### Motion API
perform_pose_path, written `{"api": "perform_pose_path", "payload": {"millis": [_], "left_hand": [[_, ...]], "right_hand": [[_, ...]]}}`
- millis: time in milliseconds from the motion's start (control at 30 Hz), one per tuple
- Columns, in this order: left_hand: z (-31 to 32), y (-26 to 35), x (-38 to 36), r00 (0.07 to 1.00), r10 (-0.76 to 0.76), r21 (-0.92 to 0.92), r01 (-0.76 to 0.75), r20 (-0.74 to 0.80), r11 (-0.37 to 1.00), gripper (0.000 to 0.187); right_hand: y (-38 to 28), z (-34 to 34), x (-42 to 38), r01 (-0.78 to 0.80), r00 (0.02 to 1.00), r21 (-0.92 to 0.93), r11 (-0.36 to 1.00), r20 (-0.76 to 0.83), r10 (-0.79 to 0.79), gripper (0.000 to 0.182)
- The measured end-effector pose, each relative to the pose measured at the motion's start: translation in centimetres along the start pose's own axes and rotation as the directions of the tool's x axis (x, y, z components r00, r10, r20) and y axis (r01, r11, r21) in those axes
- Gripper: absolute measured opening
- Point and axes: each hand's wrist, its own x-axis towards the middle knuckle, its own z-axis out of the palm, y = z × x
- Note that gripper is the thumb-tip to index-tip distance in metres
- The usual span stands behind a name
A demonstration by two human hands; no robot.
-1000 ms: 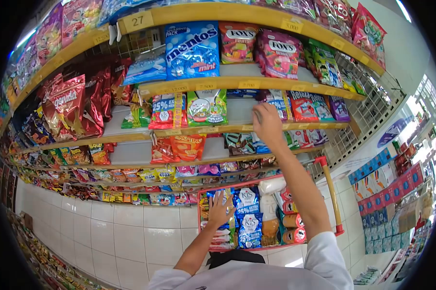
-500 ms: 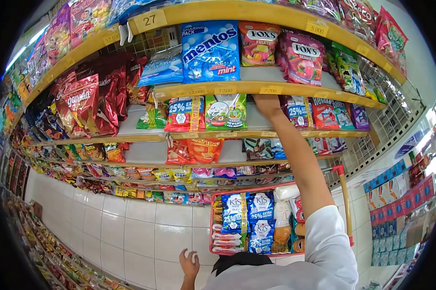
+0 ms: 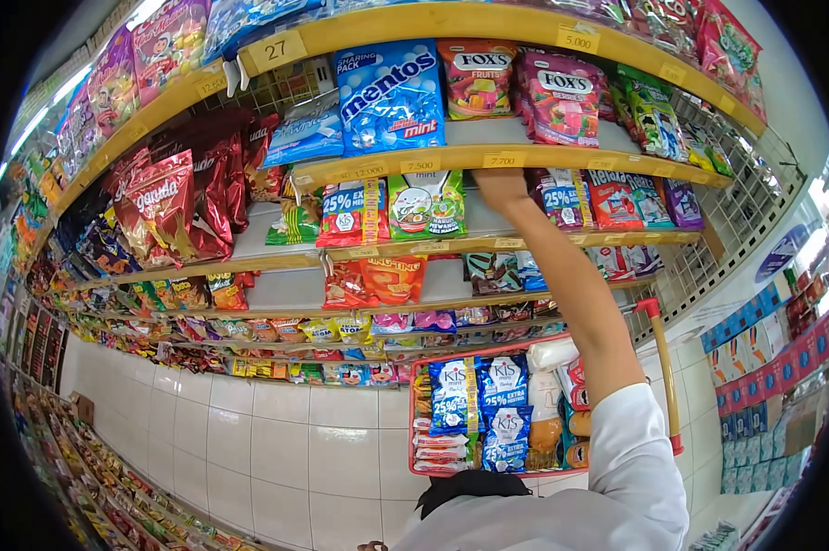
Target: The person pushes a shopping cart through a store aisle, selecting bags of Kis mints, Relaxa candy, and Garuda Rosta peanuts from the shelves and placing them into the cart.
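My right hand [image 3: 504,190] reaches into the gap under a price-tagged shelf edge [image 3: 451,162]; its fingers are hidden behind that edge, so what they touch does not show. Left of it stand a green mint candy bag [image 3: 426,204] and a red Kis bag [image 3: 352,213] marked 25% extra. To its right are a blue-and-purple Kis bag [image 3: 563,197] and red Relaxa bags [image 3: 614,199]. Only a small bit of my left hand [image 3: 372,546] shows at the bottom edge, its fingers not readable.
Below stands a red shopping cart [image 3: 413,413] holding blue Kis bags [image 3: 453,395], a bread pack [image 3: 545,413] and other packets. Above are a Mentos bag [image 3: 392,96] and Fox's bags [image 3: 561,96]. Red Garuda bags [image 3: 162,207] hang left. Another stocked shelf runs along the lower left.
My left hand has dropped almost out of view at the bottom. My right hand stays in the same shelf gap. The view has shifted slightly.
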Motion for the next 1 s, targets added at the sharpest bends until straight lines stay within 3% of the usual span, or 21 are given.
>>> {"api": "perform_pose_path", "payload": {"millis": [100, 133, 167, 233, 267, 367, 400, 500, 567, 633, 733, 833, 1000], "left_hand": [[0.9, 0.8, 0.4, 1.0, 0.008, -0.024, -0.008, -0.007, 1.0, 0.024], [1.0, 0.9, 0.7, 1.0, 0.014, -0.029, -0.014, -0.01, 0.999, 0.024], [1.2, 1.1, 1.1, 1.0, 0.02, -0.034, -0.02, -0.015, 0.999, 0.024], [1.2, 2.0, 2.1, 0.999, 0.031, -0.047, -0.033, -0.023, 0.998, 0.023], [1.0, 2.5, 3.2, 0.995, -0.087, -0.04, 0.088, 0.041, 0.995, 0.022], [0.5, 3.4, 5.8, 0.998, 0.048, -0.054, -0.05, -0.036, 0.997, 0.029], [0.3, 3.5, 6.6, 0.988, -0.138, -0.04, 0.141, 0.069, 0.989, 0.022], [-0.2, 4.4, 7.1, 0.984, -0.163, -0.033, 0.165, 0.074, 0.986, 0.025], [-0.4, 4.6, 6.4, 0.982, -0.172, -0.017, 0.174, 0.075, 0.985, 0.026], [-0.1, 3.9, 5.4, 0.98, -0.184, -0.001, 0.184, 0.081, 0.983, 0.026], [-0.2, 3.0, 3.5, 0.968, -0.214, 0.037, 0.211, 0.132, 0.977, 0.027], [-0.3, 2.4, 2.2, 0.928, -0.335, 0.094, 0.323, 0.162, 0.942, 0.041], [3.5, -1.9, -1.8, 0.888, -0.413, 0.22, 0.37, 0.204, 0.903, 0.054]], "right_hand": [[-1.0, -1.9, -1.1, 0.04, 0.993, 0.097, 0.994, -0.111, -0.029, 0.023], [-1.3, -3.6, -1.3, 0.131, 0.977, 0.027, 0.991, 0.163, -0.134, 0.019], [-1.5, -4.9, -1.6, 0.234, 0.879, -0.013, 0.972, 0.43, -0.206, 0.017], [-1.7, -5.3, -2.1, 0.311, 0.896, -0.052, 0.949, 0.348, -0.275, 0.014], [-2.0, -5.9, -2.2, 0.339, 0.879, -0.021, 0.941, 0.363, -0.309, 0.014], [-2.4, -7.3, -2.5, 0.382, 0.853, 0.012, 0.924, 0.381, -0.358, 0.013], [-2.5, -7.5, -2.5, 0.38, 0.84, 0.028, 0.925, 0.408, -0.358, 0.013], [-2.9, -8.6, -2.6, 0.376, 0.817, 0.06, 0.925, 0.45, -0.361, 0.013], [-3.2, -9.6, -2.9, 0.374, 0.803, 0.081, 0.924, 0.471, -0.366, 0.015], [-3.1, -10.5, -3.3, 0.485, 0.762, 0.15, 0.861, 0.41, -0.501, 0.013], [-2.2, -10.7, -4.2, 0.523, 0.773, 0.171, 0.835, 0.317, -0.55, 0.011], [-2.2, -10.8, -5.3, 0.44, 0.807, 0.158, 0.884, 0.362, -0.466, 0.006], [-2.6, -11.0, -6.2, 0.506, 0.793, 0.122, 0.854, 0.324, -0.517, 0.007]]}}
